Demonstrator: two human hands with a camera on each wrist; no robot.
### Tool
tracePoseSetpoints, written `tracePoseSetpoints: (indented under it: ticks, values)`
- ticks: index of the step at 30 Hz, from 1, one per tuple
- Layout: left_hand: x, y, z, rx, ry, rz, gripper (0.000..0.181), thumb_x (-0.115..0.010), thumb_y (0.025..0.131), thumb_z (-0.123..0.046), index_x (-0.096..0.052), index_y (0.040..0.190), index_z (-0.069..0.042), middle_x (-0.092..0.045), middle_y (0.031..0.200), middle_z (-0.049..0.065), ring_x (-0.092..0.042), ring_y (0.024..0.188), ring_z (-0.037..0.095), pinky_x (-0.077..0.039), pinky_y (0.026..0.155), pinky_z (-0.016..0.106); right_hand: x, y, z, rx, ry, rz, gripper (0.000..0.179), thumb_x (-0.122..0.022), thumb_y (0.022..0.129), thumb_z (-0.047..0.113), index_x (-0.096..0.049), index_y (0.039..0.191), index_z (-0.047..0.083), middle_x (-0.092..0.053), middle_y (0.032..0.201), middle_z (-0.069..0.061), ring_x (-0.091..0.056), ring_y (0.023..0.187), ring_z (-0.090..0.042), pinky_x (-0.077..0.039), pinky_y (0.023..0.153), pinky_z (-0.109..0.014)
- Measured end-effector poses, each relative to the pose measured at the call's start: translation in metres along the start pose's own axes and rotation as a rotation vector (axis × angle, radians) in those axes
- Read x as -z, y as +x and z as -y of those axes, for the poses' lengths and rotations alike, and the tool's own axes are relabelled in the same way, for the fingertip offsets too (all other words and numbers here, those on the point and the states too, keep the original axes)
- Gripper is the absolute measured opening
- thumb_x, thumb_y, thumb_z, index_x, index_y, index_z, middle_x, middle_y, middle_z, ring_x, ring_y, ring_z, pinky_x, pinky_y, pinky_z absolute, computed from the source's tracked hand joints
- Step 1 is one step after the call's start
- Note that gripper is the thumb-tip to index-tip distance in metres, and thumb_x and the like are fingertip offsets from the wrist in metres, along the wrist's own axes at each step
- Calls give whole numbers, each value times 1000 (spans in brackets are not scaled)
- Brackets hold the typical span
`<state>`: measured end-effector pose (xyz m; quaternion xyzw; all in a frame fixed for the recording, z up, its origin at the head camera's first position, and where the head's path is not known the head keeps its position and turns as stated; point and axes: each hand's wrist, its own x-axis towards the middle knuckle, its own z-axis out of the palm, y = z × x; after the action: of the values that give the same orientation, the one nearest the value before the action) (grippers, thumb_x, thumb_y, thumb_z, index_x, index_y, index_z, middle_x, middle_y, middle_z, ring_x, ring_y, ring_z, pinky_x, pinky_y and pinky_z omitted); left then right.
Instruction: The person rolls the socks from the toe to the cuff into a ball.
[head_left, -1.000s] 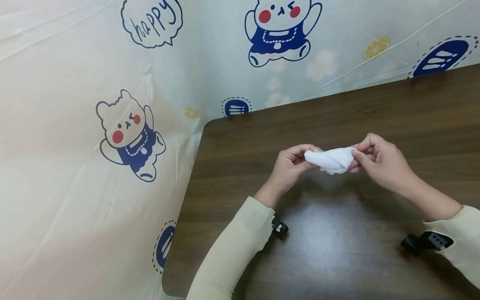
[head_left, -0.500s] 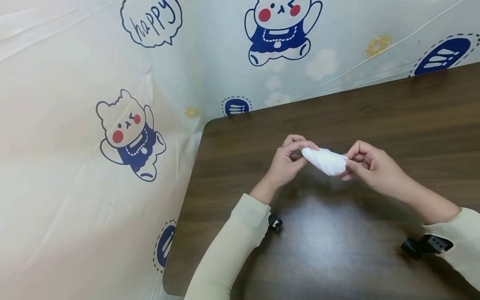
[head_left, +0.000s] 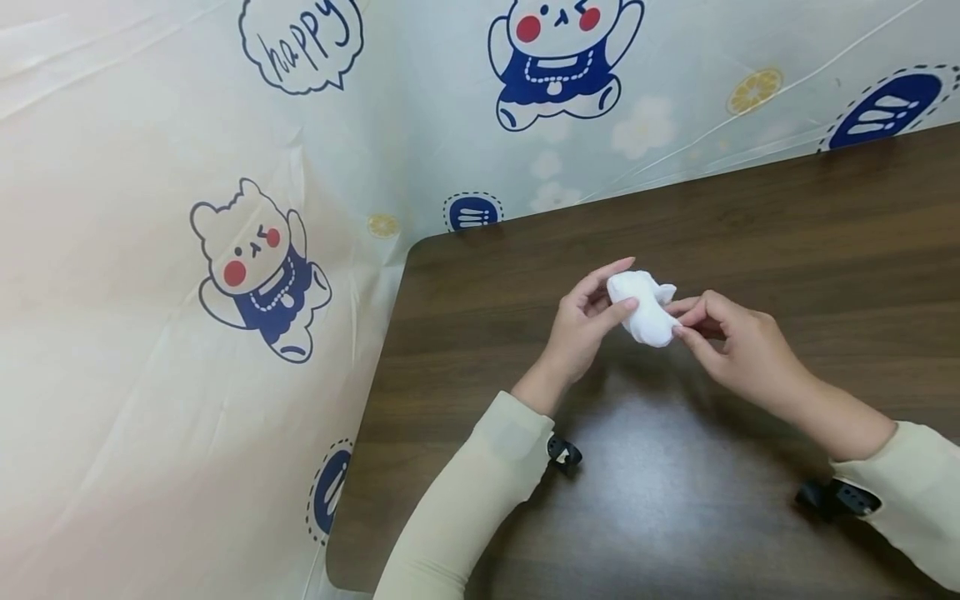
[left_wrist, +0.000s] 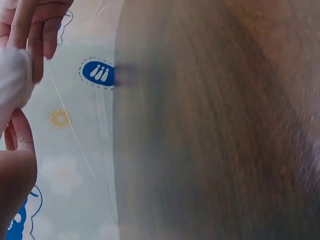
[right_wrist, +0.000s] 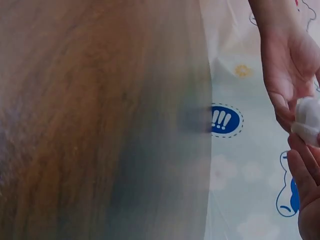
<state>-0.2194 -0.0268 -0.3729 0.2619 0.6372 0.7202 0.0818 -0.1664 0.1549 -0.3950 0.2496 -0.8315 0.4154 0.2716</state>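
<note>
A bundled piece of soft white cloth (head_left: 642,310) is held above the table between both hands; its exact kind cannot be told. My left hand (head_left: 577,325) grips its left end, thumb on the near face and fingers behind. With thumb and forefinger, my right hand (head_left: 738,346) pinches a small corner at the lower right. A pointed flap sticks out on the upper right side of the bundle. At the left edge of the left wrist view the cloth (left_wrist: 12,82) is partly cut off. The right wrist view shows the cloth (right_wrist: 307,120) between both hands at its right edge.
Beneath the hands lies a dark brown wooden table (head_left: 465,350) with a rounded far left corner. A pale printed sheet (head_left: 135,333) with cartoon bears hangs along its left and far sides. Small black devices (head_left: 564,452) are worn at both wrists.
The cloth has gone from a long twisted roll to a shorter, bent bundle with a flap out. The left thumb has moved onto its front; my right hand has shifted slightly left and down.
</note>
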Motion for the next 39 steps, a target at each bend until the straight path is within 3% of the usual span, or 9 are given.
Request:
tracePoseSetpoints:
  ticks: [7,11,17,22,26,29,32,36,39]
  values:
    - [-3,0,10,137,-41,-78,33,-59,80,-2,-50,111,2,-55,103,9,-54,89,15,-42,79,31,-5,-3,-1,19,21,2,29,-72,61,-9,-55,79,7,-57,94,0,-53,78,-6,-43,65,-11]
    - [-4,1,11,155,-85,-70,33,-57,81,-2,-49,112,2,-57,103,12,-56,88,17,-43,78,38,-5,-5,-2,5,15,-4,25,-72,63,-6,-55,78,6,-56,92,1,-53,75,-5,-42,64,-11]
    - [-5,1,11,107,-39,-131,30,-57,80,2,-53,109,6,-59,94,13,-56,79,15,-47,70,35,-5,-8,-4,36,9,-8,22,-60,79,27,-52,73,8,-55,93,-2,-52,79,-8,-40,66,-9]
    - [-3,0,11,107,13,-151,28,-57,80,2,-56,107,6,-58,88,11,-54,74,14,-48,64,32,-2,-9,-4,25,-15,26,24,-68,67,-6,-50,74,7,-52,109,-7,-54,88,-16,-38,70,-8]
    - [-1,1,13,140,5,-133,28,-56,81,2,-55,108,5,-58,90,11,-54,75,14,-48,64,32,2,-9,-4,41,-40,48,25,-66,68,-10,-48,76,5,-52,114,-4,-55,91,-15,-38,71,-8]
    - [-1,0,13,159,-11,-114,29,-55,81,3,-53,110,6,-58,91,13,-55,75,14,-48,65,33,3,-9,-5,54,-44,32,12,-60,80,7,-49,77,5,-59,105,-2,-56,72,-7,-38,60,-8]
    - [-3,-1,6,180,-14,-82,30,-52,82,4,-51,112,7,-57,94,14,-55,77,14,-47,67,34,3,-10,-7,40,-55,14,21,-52,85,24,-49,76,7,-63,94,-1,-44,51,0,-32,46,-9]
    - [-7,-2,-3,189,-35,-9,32,-49,84,3,-47,117,6,-54,102,14,-53,82,13,-46,72,33,2,-10,-8,37,-70,-7,16,-60,81,15,-48,75,8,-65,88,-2,-27,42,2,-25,39,-11]
    - [-8,-1,-3,176,-40,34,36,-49,85,2,-44,120,5,-53,107,13,-53,85,12,-46,73,31,2,-8,-8,34,-83,-1,19,-65,74,2,-47,75,8,-65,86,-3,-30,41,1,-26,38,-12]
